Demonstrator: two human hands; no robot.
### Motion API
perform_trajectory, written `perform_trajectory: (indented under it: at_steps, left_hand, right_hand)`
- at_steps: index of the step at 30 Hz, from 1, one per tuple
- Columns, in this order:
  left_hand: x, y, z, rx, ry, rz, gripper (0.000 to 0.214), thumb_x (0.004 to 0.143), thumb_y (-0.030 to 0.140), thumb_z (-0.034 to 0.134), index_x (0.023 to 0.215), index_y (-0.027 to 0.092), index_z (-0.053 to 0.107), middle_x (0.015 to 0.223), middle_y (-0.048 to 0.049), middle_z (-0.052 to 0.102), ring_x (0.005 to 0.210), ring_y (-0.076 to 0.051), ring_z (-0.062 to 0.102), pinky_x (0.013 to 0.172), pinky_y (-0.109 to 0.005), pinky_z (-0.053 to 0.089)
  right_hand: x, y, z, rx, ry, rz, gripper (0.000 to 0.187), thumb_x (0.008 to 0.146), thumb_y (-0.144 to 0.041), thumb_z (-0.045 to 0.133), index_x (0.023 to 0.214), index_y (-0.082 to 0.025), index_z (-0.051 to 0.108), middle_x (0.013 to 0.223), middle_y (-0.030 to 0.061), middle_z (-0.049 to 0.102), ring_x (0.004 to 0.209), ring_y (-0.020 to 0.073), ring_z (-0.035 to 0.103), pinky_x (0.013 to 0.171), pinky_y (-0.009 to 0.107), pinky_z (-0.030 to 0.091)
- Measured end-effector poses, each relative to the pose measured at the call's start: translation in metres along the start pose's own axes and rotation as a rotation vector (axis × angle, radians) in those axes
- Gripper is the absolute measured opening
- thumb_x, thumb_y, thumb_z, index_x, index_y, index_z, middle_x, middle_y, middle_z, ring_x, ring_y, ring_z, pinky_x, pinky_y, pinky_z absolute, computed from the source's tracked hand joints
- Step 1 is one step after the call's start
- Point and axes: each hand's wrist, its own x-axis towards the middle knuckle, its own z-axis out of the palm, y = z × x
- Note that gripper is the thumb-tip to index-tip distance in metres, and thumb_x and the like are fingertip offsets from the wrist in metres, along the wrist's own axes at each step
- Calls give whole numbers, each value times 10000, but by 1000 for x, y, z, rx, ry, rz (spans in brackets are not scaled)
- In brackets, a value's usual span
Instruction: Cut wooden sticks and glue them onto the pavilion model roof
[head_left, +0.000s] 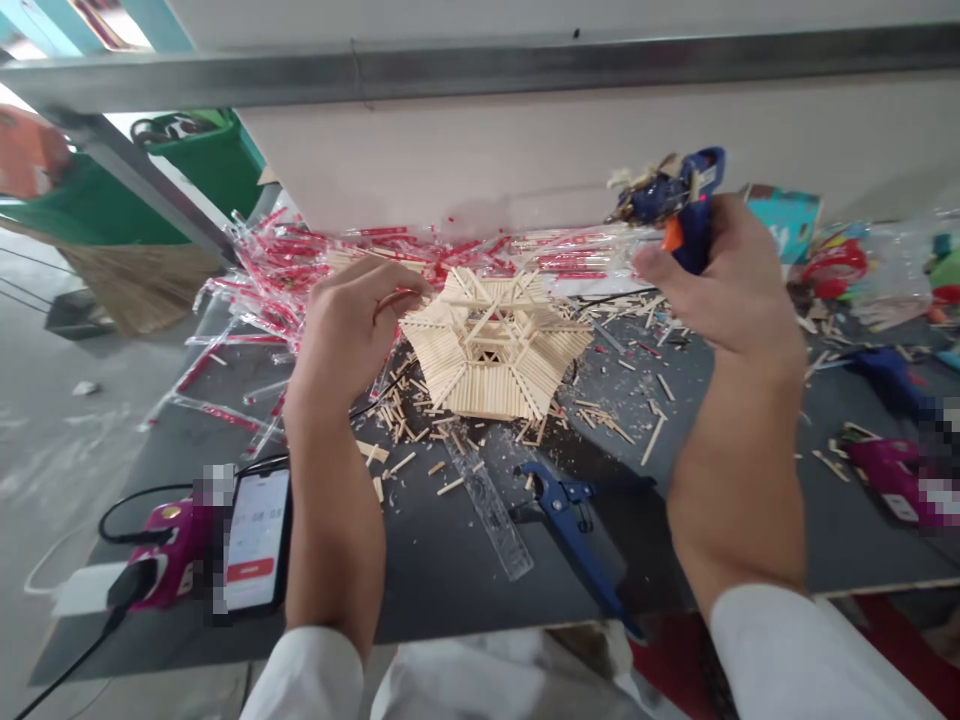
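Note:
A hexagonal model built from pale wooden sticks [495, 350] stands tilted on the dark table [450, 560], with a lattice of crossed sticks on top. My left hand [352, 330] grips its left edge, fingers curled over the sticks. My right hand [720, 280] is raised above the model's right side, shut around a blue hot glue gun [686, 205] with an orange trigger. The gun's nozzle end is crusted with dried glue and points up and left, away from the model.
Cut stick pieces [600, 420] litter the table, along with a clear ruler [487, 505], blue-handled cutters [574, 530], a phone [257, 540] and a magenta tool [169, 555]. Red-and-white plastic wrappers [285, 270] heap behind the model. A white board [450, 150] stands at the back.

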Motion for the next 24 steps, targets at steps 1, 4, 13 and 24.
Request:
perform_trajectory:
  at_steps: [1,4,13,24]
  left_hand:
    - [0,1,0,3,-10,3,215,948,135,594,984,268,758,958,-12,745,856,-147,669,803,-296,568]
    - [1,8,2,4,-26,7,206,951,133,616,995,272,761,941,-2,743,853,-144,674,798,-302,560]
    - [-1,17,13,-115,-69,-67,171,944,131,678,1027,242,777,930,8,755,841,-136,710,770,-330,560]
    - [0,29,24,-101,-75,-97,135,951,141,669,984,240,755,886,35,760,821,-122,731,738,-303,562]
  right_hand:
    - [3,-6,5,19,16,-30,588,770,-667,810,1109,-238,592,948,40,620,815,205,547,859,420,504]
    - [2,-19,19,-34,32,-78,554,796,-651,783,1095,-231,579,866,16,588,724,179,504,770,390,499]
    - [-9,-35,22,-263,-232,-237,359,873,-518,687,1007,-245,496,885,43,560,873,288,628,854,480,509]
    - [-9,-27,21,-285,-243,-230,358,918,-575,629,1026,-244,547,892,4,533,907,228,642,851,421,536]
